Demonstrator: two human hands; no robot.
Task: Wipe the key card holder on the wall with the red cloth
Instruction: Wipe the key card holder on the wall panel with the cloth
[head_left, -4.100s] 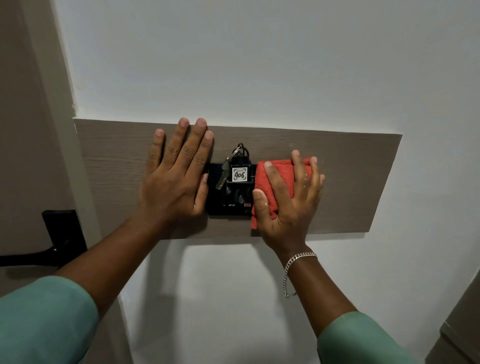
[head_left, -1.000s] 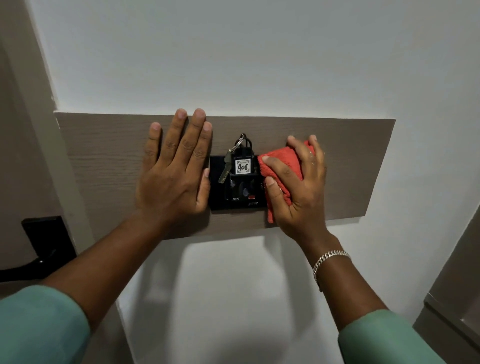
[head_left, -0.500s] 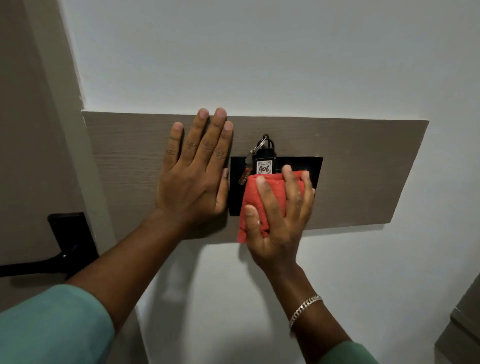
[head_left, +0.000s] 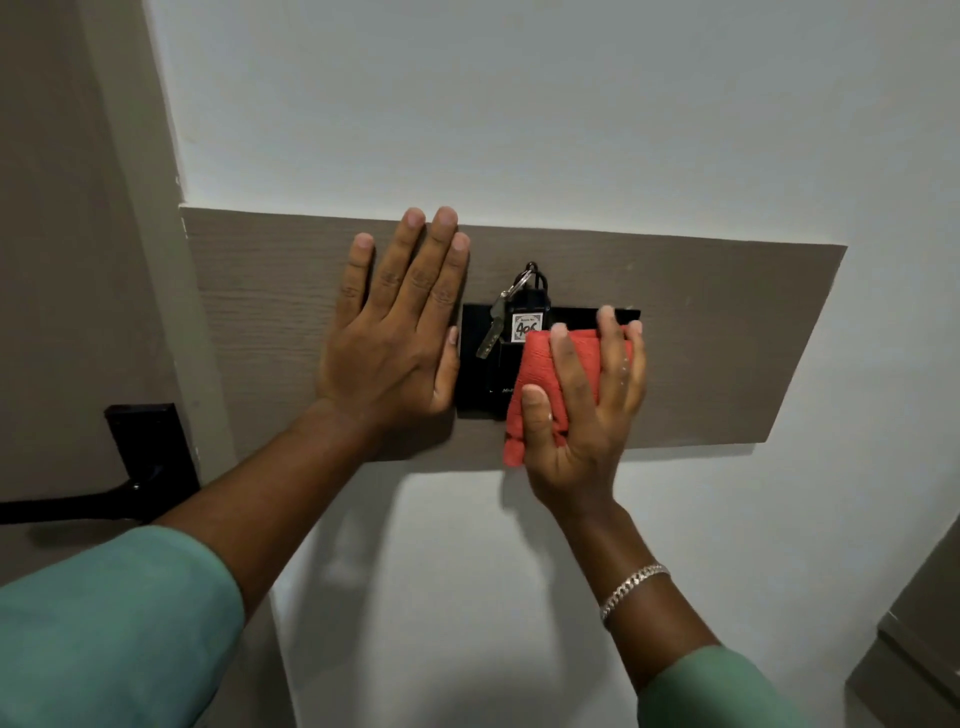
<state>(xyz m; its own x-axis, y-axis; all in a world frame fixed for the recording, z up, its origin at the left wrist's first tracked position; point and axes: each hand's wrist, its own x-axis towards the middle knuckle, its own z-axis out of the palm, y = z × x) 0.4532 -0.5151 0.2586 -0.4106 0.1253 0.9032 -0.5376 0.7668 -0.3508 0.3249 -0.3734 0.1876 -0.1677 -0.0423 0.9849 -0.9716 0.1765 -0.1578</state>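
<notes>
I am pressing my right hand on one folded red cloth, with my fingers spread over it and my thumb on its left side. The red cloth is lying against the right and middle part of the one black key card holder. The holder is sitting on the wood panel, a little left of the panel's middle and closer to its bottom edge than its top edge. The cloth's lower end is hanging past the holder's bottom edge, down to the panel's bottom edge.

My left hand is lying flat and wide open on the wood panel, holding nothing. Its thumb is touching the left edge of the holder, and its fingertips are reaching the panel's top edge.

One black key tag is sticking up out of the holder's top. It has one white label, and I am reading "406" on it. Small writing above the number is too tiny to read. One silver key is hanging from the ring on the tag, tilted down to the left. Some white letters are showing near the holder's bottom edge, but the cloth is hiding most of them.

I am wearing one silver bracelet on my right wrist and two green sleeves. One black door handle is sitting left of the panel.
</notes>
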